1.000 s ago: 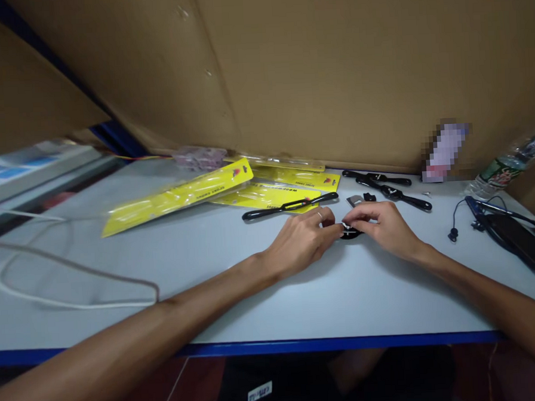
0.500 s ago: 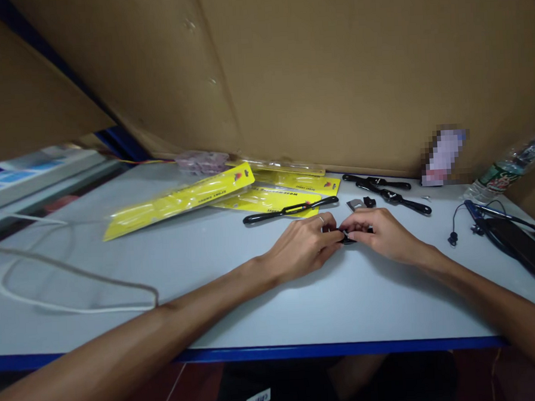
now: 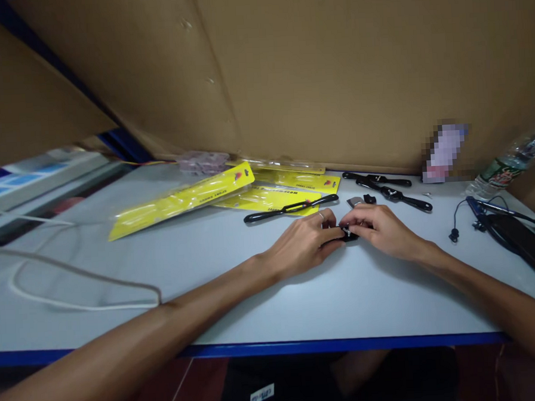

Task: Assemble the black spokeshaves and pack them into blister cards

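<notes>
Both of my hands meet over a black spokeshave [image 3: 350,235] low over the table, and most of it is hidden by my fingers. My left hand [image 3: 308,241], with a ring on one finger, is closed around its left part. The fingers of my right hand [image 3: 385,230] are pinched at its middle, where a small shiny metal piece shows. Just behind them lie a flat metal blade [image 3: 352,201] and a small black cap piece [image 3: 369,199]. A second spokeshave body [image 3: 295,208], with an open middle, rests beyond my left hand.
Two more spokeshaves [image 3: 406,200] lie at the back right. Yellow blister packs [image 3: 182,199] overlap behind my left hand. A plastic bottle [image 3: 501,173], dark glasses-like item with cords [image 3: 520,238] and blurred upright object [image 3: 444,152] stand right. A white cable [image 3: 96,275] loops at left.
My right fingers have shifted slightly to the right, so more of the spokeshave's middle shows. My left hand keeps its hold. The whole view has shifted a little.
</notes>
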Motion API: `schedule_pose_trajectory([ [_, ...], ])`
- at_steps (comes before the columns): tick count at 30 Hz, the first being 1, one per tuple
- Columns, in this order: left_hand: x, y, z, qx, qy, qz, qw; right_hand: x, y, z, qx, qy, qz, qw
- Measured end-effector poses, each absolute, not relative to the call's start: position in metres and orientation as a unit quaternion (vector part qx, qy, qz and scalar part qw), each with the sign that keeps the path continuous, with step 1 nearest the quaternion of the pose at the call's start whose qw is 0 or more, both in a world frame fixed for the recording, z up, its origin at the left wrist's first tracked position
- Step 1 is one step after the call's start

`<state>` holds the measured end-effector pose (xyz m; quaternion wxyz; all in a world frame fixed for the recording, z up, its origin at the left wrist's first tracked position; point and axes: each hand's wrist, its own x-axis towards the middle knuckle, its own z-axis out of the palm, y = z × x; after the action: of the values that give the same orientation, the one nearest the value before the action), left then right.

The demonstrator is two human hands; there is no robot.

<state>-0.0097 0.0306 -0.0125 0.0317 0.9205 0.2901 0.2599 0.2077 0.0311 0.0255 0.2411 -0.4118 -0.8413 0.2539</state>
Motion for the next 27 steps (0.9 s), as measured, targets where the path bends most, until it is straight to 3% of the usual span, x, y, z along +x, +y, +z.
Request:
schedule_pose_trajectory([
  [4,-0.008,0.031,-0.013,0.916,0.304,0.257,0.042,0.205,0.03,0.025,-0.421,-0.844,0.247,0.222],
  [10,-0.006,0.036,-0.015,0.913,0.31,0.263,0.041,0.212,0.043,0.018,-0.468,-0.772,0.277,0.329],
  [12,-0.006,0.037,-0.015,0.912,0.312,0.263,0.037,0.22,0.047,0.023,-0.48,-0.788,0.251,0.294],
  [16,-0.008,0.036,-0.015,0.916,0.306,0.257,0.023,0.239,0.047,0.038,-0.464,-0.845,0.231,0.132],
  [19,-0.009,0.035,-0.015,0.92,0.303,0.247,0.012,0.246,0.041,0.044,-0.454,-0.855,0.241,0.075],
  [22,-0.009,0.035,-0.015,0.919,0.305,0.249,0.007,0.245,0.035,0.046,-0.458,-0.863,0.208,0.055],
  [27,-0.01,0.036,-0.016,0.918,0.303,0.255,-0.003,0.235,0.03,0.042,-0.464,-0.88,0.039,0.091],
])
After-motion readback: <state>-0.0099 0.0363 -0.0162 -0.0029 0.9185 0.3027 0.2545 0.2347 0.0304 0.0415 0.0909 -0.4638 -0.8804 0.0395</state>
